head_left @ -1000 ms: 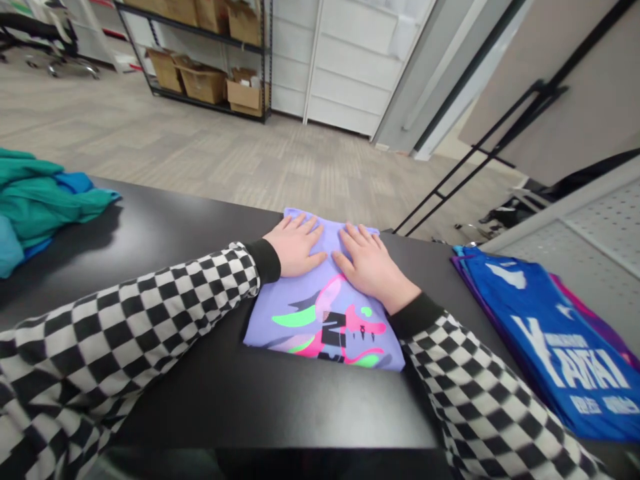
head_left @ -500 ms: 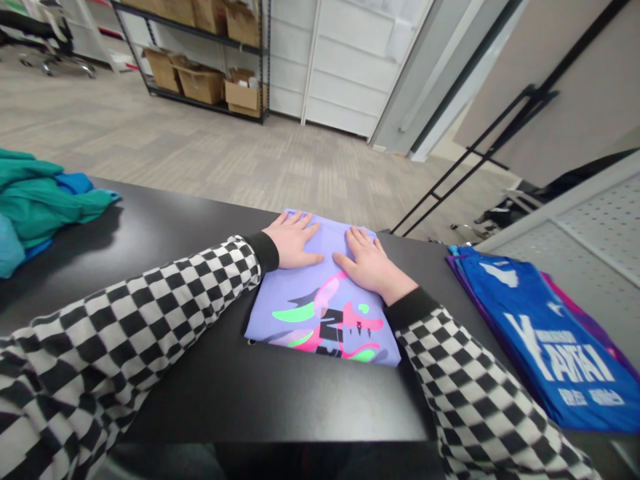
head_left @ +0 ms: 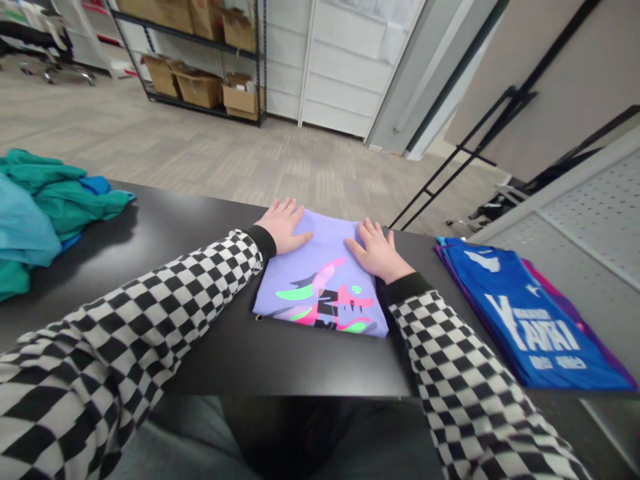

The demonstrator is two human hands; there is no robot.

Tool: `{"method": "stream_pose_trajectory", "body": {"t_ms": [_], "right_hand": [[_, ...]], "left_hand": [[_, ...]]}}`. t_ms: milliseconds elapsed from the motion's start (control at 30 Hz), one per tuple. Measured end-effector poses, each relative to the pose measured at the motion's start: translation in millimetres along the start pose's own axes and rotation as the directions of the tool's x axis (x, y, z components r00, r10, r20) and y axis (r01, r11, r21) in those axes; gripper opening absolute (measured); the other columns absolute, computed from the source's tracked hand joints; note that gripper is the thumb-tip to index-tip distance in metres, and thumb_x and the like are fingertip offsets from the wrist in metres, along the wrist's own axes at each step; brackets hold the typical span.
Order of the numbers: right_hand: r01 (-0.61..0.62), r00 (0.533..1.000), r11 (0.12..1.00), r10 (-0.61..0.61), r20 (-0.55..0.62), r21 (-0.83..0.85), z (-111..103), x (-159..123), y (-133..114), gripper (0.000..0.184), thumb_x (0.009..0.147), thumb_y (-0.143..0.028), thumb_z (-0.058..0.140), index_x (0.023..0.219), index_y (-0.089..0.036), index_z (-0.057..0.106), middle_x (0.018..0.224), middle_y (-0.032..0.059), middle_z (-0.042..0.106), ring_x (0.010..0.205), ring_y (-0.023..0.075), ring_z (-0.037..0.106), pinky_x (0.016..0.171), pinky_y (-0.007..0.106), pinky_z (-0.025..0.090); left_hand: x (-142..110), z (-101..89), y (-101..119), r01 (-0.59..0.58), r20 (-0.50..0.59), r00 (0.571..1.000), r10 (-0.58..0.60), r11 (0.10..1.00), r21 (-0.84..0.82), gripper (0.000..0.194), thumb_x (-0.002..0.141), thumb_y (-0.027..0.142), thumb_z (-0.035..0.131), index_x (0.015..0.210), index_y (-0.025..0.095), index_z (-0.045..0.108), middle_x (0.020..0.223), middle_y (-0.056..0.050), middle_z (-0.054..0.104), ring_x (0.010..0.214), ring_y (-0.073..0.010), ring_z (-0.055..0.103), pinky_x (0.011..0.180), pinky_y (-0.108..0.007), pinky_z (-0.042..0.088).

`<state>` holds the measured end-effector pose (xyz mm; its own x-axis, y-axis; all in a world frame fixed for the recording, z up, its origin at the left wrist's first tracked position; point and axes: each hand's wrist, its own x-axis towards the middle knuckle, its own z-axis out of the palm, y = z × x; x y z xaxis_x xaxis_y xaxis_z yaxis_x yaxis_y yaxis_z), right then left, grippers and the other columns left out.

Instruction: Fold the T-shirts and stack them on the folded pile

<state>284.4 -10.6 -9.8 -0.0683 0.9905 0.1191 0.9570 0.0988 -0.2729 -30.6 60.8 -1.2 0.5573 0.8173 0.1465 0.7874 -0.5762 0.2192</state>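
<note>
A lavender shirt (head_left: 330,250) lies folded into a flat rectangle on the black table (head_left: 300,363), its pink, green and black print facing up. My left hand (head_left: 283,227) rests palm down over its far left corner, fingers stretched out and thumb pointing inward. Across from it, my right hand (head_left: 380,252) lies flat on the far right edge with the fingers spread. Neither hand grips the fabric. Black cuffs and checkered sleeves cover both my wrists and arms.
Folded blue shirts (head_left: 540,320) with white lettering are stacked on the right beside a grey perforated panel (head_left: 600,220). A loose heap of green and blue clothes (head_left: 65,200) sits at the left. Beyond the table stands a shelf with cardboard boxes (head_left: 200,87).
Both hands have slid outward from the shirt's middle toward its left and right far edges. The camera view has shifted slightly; the folded shirt keeps its shape.
</note>
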Motion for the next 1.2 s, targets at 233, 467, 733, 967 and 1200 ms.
{"method": "stream_pose_trajectory", "body": {"t_ms": [233,467,733,967,1200], "right_hand": [[0.311,0.929,0.945,-0.279,-0.242,0.105,-47,-100,-39,0.061,0.115,-0.049,0.046,0.172,-0.027,0.051,0.175,0.0103,0.053,0.170,0.0307,0.037,0.143,0.062,0.013],[0.336,0.926,0.942,-0.329,0.186,-0.006,-23,-171,-88,0.095,0.109,-0.076,0.052,0.183,-0.021,0.028,0.188,0.0147,0.021,0.175,0.0379,0.019,0.140,0.065,0.024],[0.304,0.931,0.952,-0.287,0.228,-0.044,-35,-224,-79,0.086,0.115,-0.067,0.047,0.185,-0.027,0.020,0.188,0.0112,0.018,0.175,0.0353,0.020,0.139,0.065,0.027],[0.419,0.904,0.907,-0.413,0.112,-0.033,-23,-305,-67,0.090,0.108,-0.030,0.069,0.184,-0.037,0.022,0.183,0.0073,0.037,0.170,0.0333,0.037,0.138,0.065,0.033],[0.506,0.855,0.858,-0.486,-0.179,0.086,-23,-326,-62,0.067,0.105,-0.009,0.066,0.166,-0.036,0.058,0.155,0.0076,0.073,0.148,0.0282,0.067,0.128,0.058,0.050]], "left_hand": [[-115,-36.4,34,-0.300,-0.227,0.935,0.272,0.949,-0.095,0.073,0.111,0.051,0.044,0.177,0.021,0.041,0.187,-0.013,0.031,0.176,-0.0305,0.023,0.145,-0.053,0.013],[-181,-8.1,67,-0.344,0.122,0.929,0.349,0.937,-0.061,0.089,0.106,0.068,0.056,0.182,0.029,0.032,0.188,-0.012,0.024,0.175,-0.0392,0.025,0.142,-0.059,0.022],[-237,-6.6,60,-0.347,0.032,0.937,0.347,0.938,0.000,0.095,0.106,0.069,0.059,0.182,0.019,0.030,0.188,-0.019,0.022,0.174,-0.0375,0.027,0.142,-0.054,0.023],[-309,-7.4,70,-0.379,-0.120,0.913,0.390,0.920,0.102,0.067,0.107,0.026,0.063,0.172,0.024,0.049,0.176,-0.009,0.052,0.161,-0.0263,0.053,0.137,-0.045,0.033],[-323,-18.6,65,-0.469,-0.326,0.837,0.439,0.883,-0.015,0.039,0.107,0.009,0.062,0.139,0.027,0.076,0.131,-0.004,0.085,0.116,-0.0217,0.078,0.114,-0.043,0.054]]}}
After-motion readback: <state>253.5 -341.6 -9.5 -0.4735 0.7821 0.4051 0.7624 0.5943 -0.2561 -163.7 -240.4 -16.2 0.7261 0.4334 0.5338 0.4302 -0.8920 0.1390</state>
